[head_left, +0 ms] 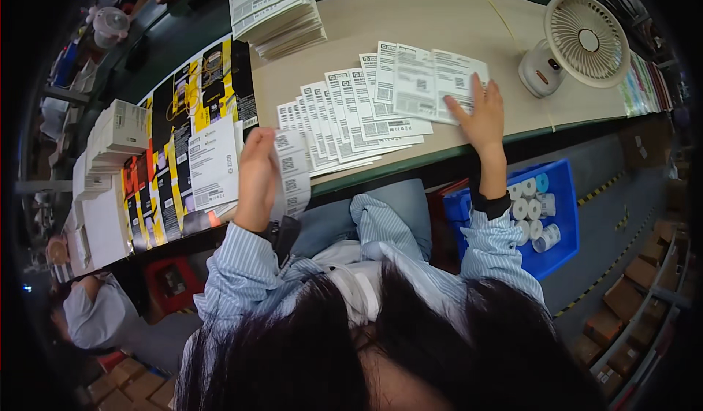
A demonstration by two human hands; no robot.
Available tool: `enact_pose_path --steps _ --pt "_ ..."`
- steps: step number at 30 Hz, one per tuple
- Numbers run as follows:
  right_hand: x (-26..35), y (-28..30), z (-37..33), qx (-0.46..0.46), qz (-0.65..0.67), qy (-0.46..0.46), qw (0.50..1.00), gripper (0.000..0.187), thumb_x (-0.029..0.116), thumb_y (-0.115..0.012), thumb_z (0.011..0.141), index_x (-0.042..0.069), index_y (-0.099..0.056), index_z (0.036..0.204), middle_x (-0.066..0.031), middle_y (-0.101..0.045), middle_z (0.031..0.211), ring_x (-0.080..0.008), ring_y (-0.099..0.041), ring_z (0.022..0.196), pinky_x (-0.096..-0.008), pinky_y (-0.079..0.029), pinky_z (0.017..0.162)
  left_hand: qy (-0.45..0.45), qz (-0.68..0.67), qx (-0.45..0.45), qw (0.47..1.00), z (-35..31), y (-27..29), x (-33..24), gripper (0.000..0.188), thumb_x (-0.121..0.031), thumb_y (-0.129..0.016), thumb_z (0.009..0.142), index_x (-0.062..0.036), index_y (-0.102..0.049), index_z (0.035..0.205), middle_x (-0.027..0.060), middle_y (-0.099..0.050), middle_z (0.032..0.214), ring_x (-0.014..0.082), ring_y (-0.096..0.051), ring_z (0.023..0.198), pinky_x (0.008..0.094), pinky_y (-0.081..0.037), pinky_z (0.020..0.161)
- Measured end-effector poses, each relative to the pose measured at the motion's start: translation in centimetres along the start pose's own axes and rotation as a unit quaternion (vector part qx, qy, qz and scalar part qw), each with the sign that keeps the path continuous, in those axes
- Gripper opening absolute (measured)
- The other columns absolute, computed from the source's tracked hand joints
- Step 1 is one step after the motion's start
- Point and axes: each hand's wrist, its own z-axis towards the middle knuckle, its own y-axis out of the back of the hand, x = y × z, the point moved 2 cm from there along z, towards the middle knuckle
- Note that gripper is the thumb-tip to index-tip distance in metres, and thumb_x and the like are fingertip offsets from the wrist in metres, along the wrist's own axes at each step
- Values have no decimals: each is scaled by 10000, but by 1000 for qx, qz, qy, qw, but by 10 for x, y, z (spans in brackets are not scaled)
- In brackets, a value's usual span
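In my left hand (pixel 255 173), fingers closed, is a strip of white labels (pixel 294 171) printed with square codes, hanging down past the table's near edge. White printed leaflets (pixel 337 114) lie overlapped in a slanting row across the middle of the table. At the row's right end, my right hand (pixel 485 114) rests with spread fingers on the edge of the last leaflets (pixel 432 81), which look slightly blurred. Beside my left hand, more white printed leaflets (pixel 212 166) lie on a black and yellow printed sheet (pixel 172 199).
A tall leaflet stack (pixel 282 16) stands at the back, with another stack (pixel 117 133) at far left. A round white fan (pixel 586 41) stands at the right. Below the table edge, a blue bin (pixel 564 243) holds several label rolls. Another person (pixel 99 312) sits at lower left.
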Motion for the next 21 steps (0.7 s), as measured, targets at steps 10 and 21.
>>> enact_pose_path --steps 10,21 --pt "90 -12 -9 44 182 98 977 772 542 -580 773 21 -395 1312 -316 -319 1324 -435 -270 1271 -473 -200 1058 135 21 140 981 44 -124 -5 193 -142 -514 901 26 -579 970 79 -604 906 140 -572 833 272 -459 729" --pt "70 24 25 138 758 -119 627 717 82 -757 688 -32 -358 1273 -130 -561 1107 -212 -560 1008 -315 -449 873 -216 227 132 940 42 -131 -7 130 -104 -634 808 21 -669 807 116 -608 893 163 -558 856 255 -454 726"
